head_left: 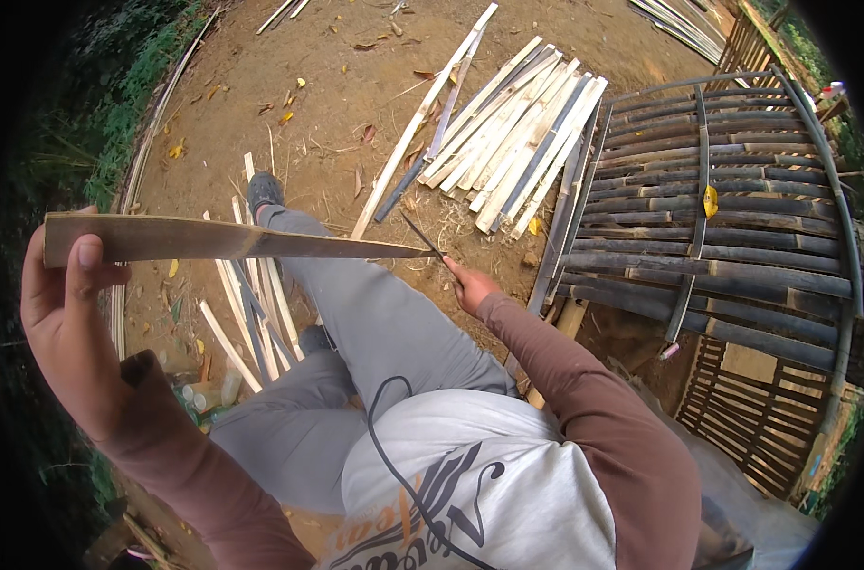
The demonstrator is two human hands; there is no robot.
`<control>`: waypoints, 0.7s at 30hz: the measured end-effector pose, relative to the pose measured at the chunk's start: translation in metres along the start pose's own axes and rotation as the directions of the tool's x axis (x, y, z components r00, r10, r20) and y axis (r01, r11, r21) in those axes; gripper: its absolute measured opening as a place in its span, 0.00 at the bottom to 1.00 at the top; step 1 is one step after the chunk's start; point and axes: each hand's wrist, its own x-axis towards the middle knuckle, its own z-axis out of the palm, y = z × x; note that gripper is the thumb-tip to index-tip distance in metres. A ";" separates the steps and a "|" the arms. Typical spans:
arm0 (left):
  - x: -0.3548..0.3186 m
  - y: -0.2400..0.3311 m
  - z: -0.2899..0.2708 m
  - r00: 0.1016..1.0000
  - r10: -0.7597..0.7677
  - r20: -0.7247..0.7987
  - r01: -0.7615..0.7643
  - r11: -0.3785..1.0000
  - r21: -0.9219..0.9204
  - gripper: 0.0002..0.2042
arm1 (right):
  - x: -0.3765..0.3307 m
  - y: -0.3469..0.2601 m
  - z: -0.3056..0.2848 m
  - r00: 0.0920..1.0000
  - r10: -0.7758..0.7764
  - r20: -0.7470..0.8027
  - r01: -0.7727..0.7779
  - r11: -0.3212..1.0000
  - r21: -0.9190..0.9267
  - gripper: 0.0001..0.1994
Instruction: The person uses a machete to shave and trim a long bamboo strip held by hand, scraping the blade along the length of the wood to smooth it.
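Note:
A long split bamboo strip point(232, 237) stretches across the view, broad at its left end and narrowing to the right. My left hand point(71, 285) grips the broad end, thumb over the near face. At the thin end, my right hand point(472, 285) is closed round the handle of a knife point(422, 231), its dark narrow blade pointing up and left. Blade and strip tip meet or overlap in view; whether the edge has bitten into the bamboo I cannot tell. The strip is held above my grey-trousered legs point(375, 294).
Pale split bamboo strips point(517, 133) lie in a pile on the dirt ahead. More strips point(261, 304) lie by my feet at left. A slatted bamboo platform point(707, 209) stands at right, with a yellow leaf point(710, 201) on it. A black cord point(394, 456) hangs over my shirt.

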 end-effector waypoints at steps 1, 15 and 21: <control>0.001 0.000 0.002 1.000 0.007 0.002 -0.007 1.000 -0.019 0.14 | 0.007 0.026 0.011 0.999 0.047 0.022 -0.046 0.998 -0.044 0.32; 0.017 -0.017 -0.003 0.994 -0.063 -0.093 0.063 0.998 -0.004 0.14 | 0.018 -0.052 -0.008 0.976 -0.147 -0.158 0.162 0.983 0.084 0.33; 0.027 -0.020 0.003 0.999 -0.001 -0.036 -0.003 0.995 -0.099 0.14 | 0.033 0.077 0.056 0.980 0.188 0.058 -0.183 0.979 -0.084 0.31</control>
